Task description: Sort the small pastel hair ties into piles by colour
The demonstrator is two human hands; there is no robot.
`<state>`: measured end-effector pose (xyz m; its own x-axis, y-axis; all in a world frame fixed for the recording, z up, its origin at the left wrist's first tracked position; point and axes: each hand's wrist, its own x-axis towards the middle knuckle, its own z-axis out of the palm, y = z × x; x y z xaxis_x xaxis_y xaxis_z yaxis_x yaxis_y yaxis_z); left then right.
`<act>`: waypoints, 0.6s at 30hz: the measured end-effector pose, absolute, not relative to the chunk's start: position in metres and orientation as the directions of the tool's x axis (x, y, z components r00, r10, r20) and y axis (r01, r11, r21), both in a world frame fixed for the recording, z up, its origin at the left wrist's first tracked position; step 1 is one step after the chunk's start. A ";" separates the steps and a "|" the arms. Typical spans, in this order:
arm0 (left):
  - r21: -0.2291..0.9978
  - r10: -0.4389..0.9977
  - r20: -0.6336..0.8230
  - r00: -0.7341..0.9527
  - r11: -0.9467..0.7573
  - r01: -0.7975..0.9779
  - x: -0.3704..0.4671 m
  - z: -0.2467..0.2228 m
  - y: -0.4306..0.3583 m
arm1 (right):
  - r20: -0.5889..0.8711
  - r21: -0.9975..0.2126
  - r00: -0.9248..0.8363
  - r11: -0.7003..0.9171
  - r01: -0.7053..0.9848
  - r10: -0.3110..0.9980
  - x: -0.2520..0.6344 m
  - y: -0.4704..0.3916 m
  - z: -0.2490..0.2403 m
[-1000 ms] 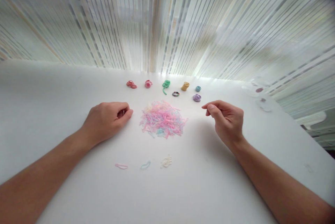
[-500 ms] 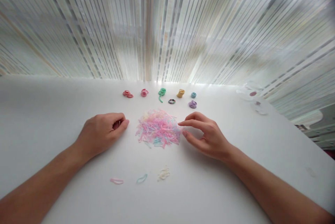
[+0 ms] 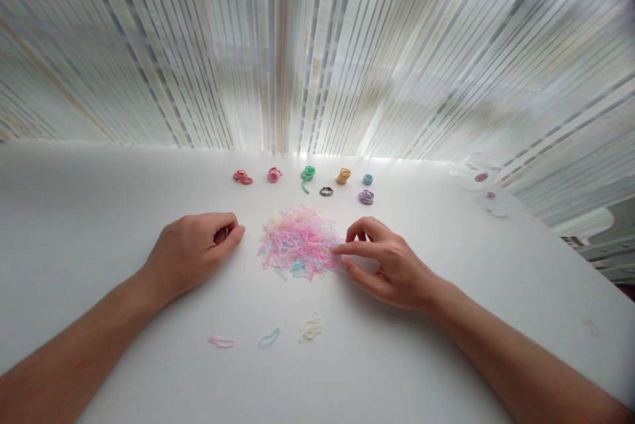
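A loose pile of thin pastel bands, mostly pink with some blue and cream, lies mid-table. At its right edge is my right hand, index finger and thumb apart, the fingertip touching the bands. My left hand rests on the table left of the pile, fingers curled and thumb pressed near them; whatever it may hold is hidden. Nearer to me lie a pink band, a light blue band and a small group of cream bands.
Behind the pile are coiled bundles: red, pink, green, yellow, blue and purple, plus a dark beaded ring. Clear plastic pieces lie at the right. A striped curtain hangs behind.
My right index finger has moved slightly down and left onto the pile's right edge, and its other fingers have curled more. My left hand has stayed in place.
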<state>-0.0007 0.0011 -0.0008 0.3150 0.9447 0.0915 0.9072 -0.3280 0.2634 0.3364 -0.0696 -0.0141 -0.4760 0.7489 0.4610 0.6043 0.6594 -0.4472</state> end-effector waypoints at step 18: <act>0.273 0.946 0.086 0.313 -0.325 0.906 0.000 -0.001 0.001 | 0.466 -0.440 -0.484 0.669 0.600 0.741 0.334 -0.072 -0.012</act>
